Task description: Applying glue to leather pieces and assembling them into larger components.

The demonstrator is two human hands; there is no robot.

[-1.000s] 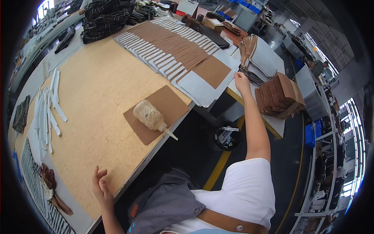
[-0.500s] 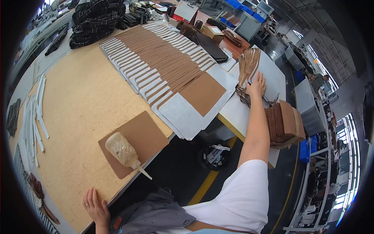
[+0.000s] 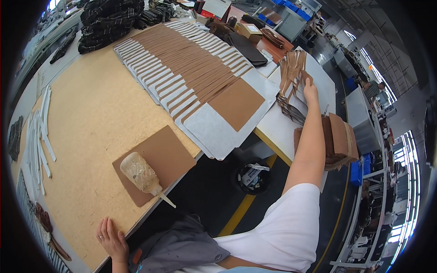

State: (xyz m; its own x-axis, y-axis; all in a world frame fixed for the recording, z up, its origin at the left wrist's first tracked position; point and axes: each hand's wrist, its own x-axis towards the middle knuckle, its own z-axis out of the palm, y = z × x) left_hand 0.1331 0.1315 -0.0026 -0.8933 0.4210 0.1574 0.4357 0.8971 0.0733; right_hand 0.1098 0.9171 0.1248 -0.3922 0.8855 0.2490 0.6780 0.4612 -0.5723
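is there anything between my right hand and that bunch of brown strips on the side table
No, nothing visible stands between them. The right hand is already at the bunch of brown strips, fingers on its right edge, above the white side table. The left hand rests flat on the board table's near edge.

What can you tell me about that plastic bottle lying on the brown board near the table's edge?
The clear plastic squeeze bottle lies on its side on a flat brown rectangular board at the near edge of the pale chipboard table. Its body looks cloudy and smeared inside, as if coated with whitish residue. A slim pale nozzle tapers from its lower end, pointing past the board's edge, out over the table's rim. Nothing but the board touches it; the left hand rests flat on the table, apart from it.
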